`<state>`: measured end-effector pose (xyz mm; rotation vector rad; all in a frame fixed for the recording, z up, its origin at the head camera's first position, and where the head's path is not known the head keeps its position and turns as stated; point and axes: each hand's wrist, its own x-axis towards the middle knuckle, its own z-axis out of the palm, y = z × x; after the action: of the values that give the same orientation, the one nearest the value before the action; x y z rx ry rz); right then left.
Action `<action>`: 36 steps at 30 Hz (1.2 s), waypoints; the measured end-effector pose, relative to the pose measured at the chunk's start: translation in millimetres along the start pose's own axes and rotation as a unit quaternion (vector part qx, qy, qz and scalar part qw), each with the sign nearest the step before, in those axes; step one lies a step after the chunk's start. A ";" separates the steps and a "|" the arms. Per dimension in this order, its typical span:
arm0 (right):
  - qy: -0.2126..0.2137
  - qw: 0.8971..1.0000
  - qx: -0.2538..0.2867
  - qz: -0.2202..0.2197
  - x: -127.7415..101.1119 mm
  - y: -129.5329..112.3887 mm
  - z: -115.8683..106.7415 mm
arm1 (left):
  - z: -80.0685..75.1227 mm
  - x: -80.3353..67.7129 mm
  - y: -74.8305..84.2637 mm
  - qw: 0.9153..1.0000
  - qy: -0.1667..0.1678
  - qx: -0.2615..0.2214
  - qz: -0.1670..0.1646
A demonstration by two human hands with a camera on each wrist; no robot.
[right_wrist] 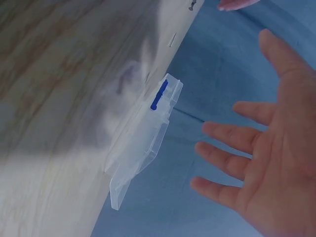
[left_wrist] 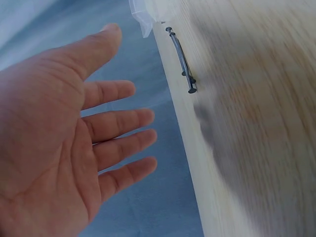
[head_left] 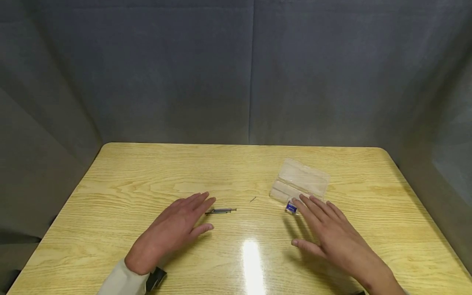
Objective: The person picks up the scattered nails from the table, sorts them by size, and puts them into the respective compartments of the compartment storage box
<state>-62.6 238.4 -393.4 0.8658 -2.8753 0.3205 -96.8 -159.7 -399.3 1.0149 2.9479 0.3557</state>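
Observation:
My left hand point(head_left: 175, 225) hovers over the table with straight fingers and nothing in it. Just beyond its fingertips lie several dark metal nails point(head_left: 222, 211), bunched side by side; in the left wrist view their flat heads point(left_wrist: 192, 90) show at the ends. Over on the right, my right hand point(head_left: 330, 233) is spread above the table, also holding nothing. Its fingers partly cover a clear plastic case point(head_left: 300, 179) that lies with its lid open. A blue label point(head_left: 291, 207) marks the case's near corner. Between the hands lies one small thin piece of metal point(head_left: 253, 199).
The wooden table point(head_left: 166, 164) has a bright light reflection near its front middle. Grey cloth curtains point(head_left: 177, 73) hang behind it and along both sides. A dark strap piece point(head_left: 156, 279) sits at the left wrist.

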 end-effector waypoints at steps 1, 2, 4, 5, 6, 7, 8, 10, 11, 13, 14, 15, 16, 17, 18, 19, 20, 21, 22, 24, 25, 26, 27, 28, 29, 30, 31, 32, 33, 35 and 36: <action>0.006 1.000 0.000 -0.001 0.2 0.8 -0.5 | 0.3 0.4 -0.5 1.000 0.003 0.005 0.000; 0.010 1.000 -0.002 -0.003 0.3 1.6 -0.9 | 0.7 0.8 -1.0 1.000 0.007 0.008 -0.001; 0.023 1.000 -0.006 -0.011 0.8 3.6 -1.3 | 1.6 1.7 -2.3 1.000 0.011 0.017 -0.002; 0.027 1.000 -0.008 -0.013 0.7 4.6 -1.3 | 1.9 1.9 -2.8 1.000 0.010 0.020 -0.004; 0.031 0.999 -0.009 -0.016 0.7 5.6 -1.4 | 2.0 2.3 -3.2 1.000 0.011 0.022 -0.005; 0.034 0.999 -0.010 -0.017 0.7 6.7 -1.3 | 2.2 2.7 -3.6 1.000 0.012 0.022 -0.007; 0.038 0.999 -0.011 -0.017 0.6 7.8 -1.3 | 2.7 3.2 -4.3 1.000 0.015 0.023 -0.007; 0.043 0.999 -0.014 -0.015 0.5 9.8 -1.3 | 3.7 4.1 -5.6 0.999 0.021 0.028 -0.006; 0.043 0.999 -0.016 -0.014 0.7 10.7 -1.1 | 4.3 4.6 -6.4 0.999 0.026 0.027 -0.006; 0.043 0.999 -0.019 -0.010 1.0 12.3 -0.9 | 5.8 5.6 -8.2 0.999 0.036 0.031 -0.003; 0.041 0.999 -0.020 -0.008 0.9 13.0 -0.9 | 6.6 6.2 -9.2 0.999 0.040 0.033 -0.002; 0.038 0.999 -0.020 -0.004 0.9 13.5 -0.9 | 7.0 6.5 -10.1 0.999 0.042 0.035 -0.001; 0.035 0.999 -0.020 -0.001 0.9 14.0 -1.0 | 7.2 7.0 -10.9 0.998 0.043 0.036 -0.002; 0.032 0.999 -0.019 0.003 0.9 14.6 -1.4 | 7.5 7.6 -11.6 0.998 0.044 0.035 -0.002; 0.031 0.999 -0.017 0.007 0.8 15.1 -1.7 | 7.7 8.3 -12.3 0.998 0.044 0.033 -0.004; 0.030 0.999 -0.015 0.011 0.7 15.8 -2.0 | 8.1 9.1 -13.2 0.999 0.043 0.029 -0.007; 0.031 0.999 -0.013 0.014 0.9 16.7 -2.1 | 8.1 10.1 -13.6 0.999 0.042 0.024 -0.010; 0.034 0.999 -0.011 0.017 1.1 17.6 -2.1 | 8.2 10.9 -14.1 0.999 0.041 0.019 -0.014; 0.038 0.999 -0.009 0.019 1.3 18.7 -2.0 | 8.3 11.7 -14.6 0.999 0.039 0.016 -0.018; 0.047 0.999 -0.007 0.022 1.9 21.0 -1.4 | 8.8 13.1 -15.5 0.999 0.038 0.009 -0.024; 0.052 0.998 -0.010 0.023 2.3 22.4 -1.0 | 9.1 13.6 -15.9 0.999 0.036 0.008 -0.026; 0.055 0.998 -0.013 0.024 2.7 23.8 -0.8 | 9.4 14.2 -16.1 0.999 0.035 0.009 -0.027; 0.058 0.998 -0.015 0.026 3.0 25.2 -0.7 | 9.8 14.7 -16.5 0.999 0.035 0.009 -0.027; 0.058 0.998 -0.019 0.029 3.3 26.6 -0.6 | 10.0 15.3 -16.6 0.999 0.034 0.010 -0.026; 0.058 0.998 -0.023 0.033 3.5 27.9 -0.6 | 10.5 16.1 -16.9 0.999 0.034 0.010 -0.025; 0.056 0.997 -0.027 0.038 3.7 29.3 -0.5 | 11.1 16.9 -17.2 0.999 0.034 0.011 -0.024; 0.054 0.997 -0.029 0.044 4.0 30.4 -0.4 | 11.4 17.6 -17.4 0.999 0.033 0.011 -0.023; 0.052 0.997 -0.030 0.051 4.1 31.6 -0.4 | 11.7 18.4 -17.6 0.999 0.033 0.013 -0.022; 0.049 0.997 -0.030 0.059 4.3 32.6 -0.4 | 11.9 19.1 -17.8 0.999 0.033 0.014 -0.021; 0.039 0.996 -0.030 0.075 4.0 34.2 -0.6 | 12.6 20.4 -18.6 0.999 0.031 0.018 -0.018; 0.035 0.996 -0.029 0.082 3.8 35.2 -0.7 | 13.0 20.9 -19.2 0.999 0.032 0.020 -0.015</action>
<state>-85.3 265.2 -397.9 0.5987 -2.8807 0.2754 -124.0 -158.9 -414.6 0.9806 3.0360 0.3356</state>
